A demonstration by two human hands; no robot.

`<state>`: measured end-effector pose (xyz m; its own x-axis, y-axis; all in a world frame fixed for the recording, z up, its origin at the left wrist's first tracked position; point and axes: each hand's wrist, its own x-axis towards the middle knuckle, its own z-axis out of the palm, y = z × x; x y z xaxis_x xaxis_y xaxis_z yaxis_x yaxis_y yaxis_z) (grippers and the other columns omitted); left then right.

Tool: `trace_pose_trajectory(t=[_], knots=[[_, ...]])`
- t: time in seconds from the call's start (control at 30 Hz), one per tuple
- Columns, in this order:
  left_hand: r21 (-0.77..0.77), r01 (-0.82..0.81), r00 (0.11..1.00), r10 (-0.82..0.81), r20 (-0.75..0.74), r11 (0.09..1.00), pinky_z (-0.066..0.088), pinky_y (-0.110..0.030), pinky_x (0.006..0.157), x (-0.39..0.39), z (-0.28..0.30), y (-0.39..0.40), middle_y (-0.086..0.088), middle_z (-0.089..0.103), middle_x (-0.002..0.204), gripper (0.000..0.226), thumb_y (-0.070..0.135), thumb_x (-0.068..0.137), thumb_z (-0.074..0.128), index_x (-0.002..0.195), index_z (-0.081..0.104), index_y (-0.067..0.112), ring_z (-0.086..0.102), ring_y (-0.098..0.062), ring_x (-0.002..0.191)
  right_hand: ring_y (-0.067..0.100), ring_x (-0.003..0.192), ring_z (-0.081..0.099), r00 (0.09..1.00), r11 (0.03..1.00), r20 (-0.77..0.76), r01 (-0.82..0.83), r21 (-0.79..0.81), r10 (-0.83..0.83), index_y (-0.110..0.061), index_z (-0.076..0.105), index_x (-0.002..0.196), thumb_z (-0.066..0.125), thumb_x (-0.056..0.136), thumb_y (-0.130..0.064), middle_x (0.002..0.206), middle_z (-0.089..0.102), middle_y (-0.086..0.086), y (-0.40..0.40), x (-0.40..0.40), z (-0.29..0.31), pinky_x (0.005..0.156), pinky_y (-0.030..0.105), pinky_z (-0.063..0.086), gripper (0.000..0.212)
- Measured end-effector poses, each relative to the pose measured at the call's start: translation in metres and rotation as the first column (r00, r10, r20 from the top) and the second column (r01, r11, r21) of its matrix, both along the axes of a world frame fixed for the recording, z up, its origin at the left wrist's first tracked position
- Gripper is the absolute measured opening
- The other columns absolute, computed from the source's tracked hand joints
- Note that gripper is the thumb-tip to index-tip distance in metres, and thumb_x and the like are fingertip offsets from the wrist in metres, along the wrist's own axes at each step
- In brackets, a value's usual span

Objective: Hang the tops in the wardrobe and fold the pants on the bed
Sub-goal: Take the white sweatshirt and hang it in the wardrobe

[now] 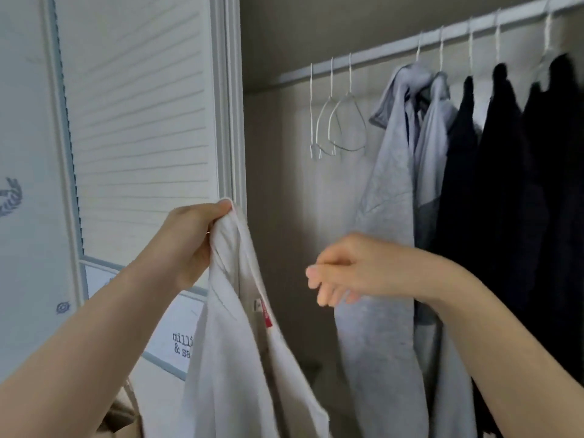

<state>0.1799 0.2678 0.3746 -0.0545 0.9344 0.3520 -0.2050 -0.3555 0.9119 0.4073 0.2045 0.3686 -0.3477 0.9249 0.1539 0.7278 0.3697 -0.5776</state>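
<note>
While left hand (189,238) grips white top (240,343) at lower centre, unhung, right hand (344,273) hovers empty, fingers loosely curled. Several tops (474,184) hang at right; empty hangers (338,124) wait on rail (379,52). Pants, bed not visible.

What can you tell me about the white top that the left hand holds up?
The white top looks like soft, thick cotton. It hangs loosely in folds from the left hand, which pinches its upper edge near the wardrobe's door frame. A small red tag shows on the cloth. It is on no hanger; its lower part runs out of view. The right hand is beside it, apart from it.
</note>
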Motion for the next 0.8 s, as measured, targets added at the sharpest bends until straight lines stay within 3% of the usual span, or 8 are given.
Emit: trace_pose_trajectory(t=[0.1,0.2,0.27,0.33,0.4,0.5,0.67,0.8], knots=[[0.02,-0.034,0.999,0.035,-0.042,0.999,0.054,-0.025,0.067,0.01,0.016,0.01,-0.006,0.074,0.081,0.017,0.017,0.095,0.061,0.095,0.068,0.002,0.071,-0.014,0.075,0.016,0.074,0.068,0.992,0.967,-0.09,0.11,0.228,-0.091,-0.006,0.069,0.092,0.052,0.095,-0.03,0.083,0.074,0.004,0.031,-0.009,0.051,0.073,0.031,0.056,0.031],[0.036,-0.104,0.992,0.106,-0.072,0.994,0.054,-0.031,0.074,0.013,0.03,0.019,-0.014,0.073,0.097,0.02,0.02,0.094,0.062,0.099,0.068,0.001,0.07,-0.024,0.09,0.036,0.074,0.065,0.914,0.813,-0.343,0.364,0.456,-0.216,0.006,0.063,0.081,0.05,0.089,-0.026,0.08,0.069,0.021,0.086,-0.009,0.094,0.077,0.046,0.057,0.036],[0.065,-0.139,0.983,0.145,-0.112,0.988,0.054,-0.033,0.077,0.014,0.035,0.025,-0.018,0.072,0.099,0.023,0.022,0.094,0.062,0.098,0.069,0.001,0.069,-0.027,0.091,0.038,0.085,0.064,0.858,0.707,-0.436,0.485,0.515,-0.271,0.002,0.059,0.077,0.046,0.091,-0.027,0.081,0.063,0.023,0.115,-0.004,0.12,0.079,0.04,0.053,0.035],[0.098,-0.165,0.965,0.181,-0.188,0.981,0.056,-0.036,0.079,0.015,0.037,0.031,-0.02,0.071,0.098,0.027,0.026,0.095,0.061,0.094,0.07,0.001,0.07,-0.03,0.088,0.038,0.103,0.059,0.799,0.647,-0.507,0.577,0.499,-0.323,0.002,0.059,0.102,0.041,0.094,-0.028,0.104,0.062,0.022,0.139,0.0,0.146,0.08,0.032,0.044,0.036],[0.132,-0.197,0.933,0.227,-0.278,0.971,0.055,-0.043,0.082,0.015,0.034,0.036,-0.022,0.07,0.097,0.035,0.032,0.095,0.061,0.092,0.07,-0.001,0.069,-0.034,0.088,0.039,0.122,0.048,0.729,0.651,-0.568,0.648,0.395,-0.381,0.003,0.045,0.131,0.038,0.097,-0.031,0.133,0.049,0.024,0.154,0.002,0.168,0.091,0.035,0.039,0.048],[0.204,-0.246,0.872,0.308,-0.379,0.947,0.051,-0.042,0.072,0.013,0.031,0.042,-0.027,0.061,0.084,0.047,0.04,0.091,0.063,0.083,0.066,-0.006,0.062,-0.043,0.082,0.037,0.133,0.036,0.651,0.666,-0.575,0.709,0.23,-0.495,0.002,0.031,0.142,0.038,0.096,-0.035,0.147,0.034,0.02,0.177,0.01,0.192,0.106,0.038,0.032,0.059],[0.291,-0.312,0.771,0.42,-0.479,0.905,0.032,-0.028,0.057,0.01,0.029,0.043,-0.005,0.034,0.059,0.044,0.04,0.089,0.064,0.059,0.047,0.012,0.037,-0.015,0.056,0.03,0.116,0.048,0.734,0.814,-0.564,0.554,0.175,-0.379,-0.009,0.046,0.127,0.042,0.096,-0.026,0.122,0.049,0.01,0.197,0.017,0.205,0.096,0.035,0.039,0.035],[0.317,-0.311,0.745,0.437,-0.504,0.896,0.029,-0.028,0.057,0.005,0.027,0.047,-0.004,0.033,0.06,0.043,0.038,0.089,0.065,0.061,0.047,0.012,0.034,-0.015,0.057,0.026,0.105,0.047,0.748,0.83,-0.561,0.529,0.179,-0.356,-0.017,0.043,0.128,0.04,0.099,-0.021,0.115,0.045,0.014,0.214,0.015,0.201,0.087,0.033,0.038,0.03]])
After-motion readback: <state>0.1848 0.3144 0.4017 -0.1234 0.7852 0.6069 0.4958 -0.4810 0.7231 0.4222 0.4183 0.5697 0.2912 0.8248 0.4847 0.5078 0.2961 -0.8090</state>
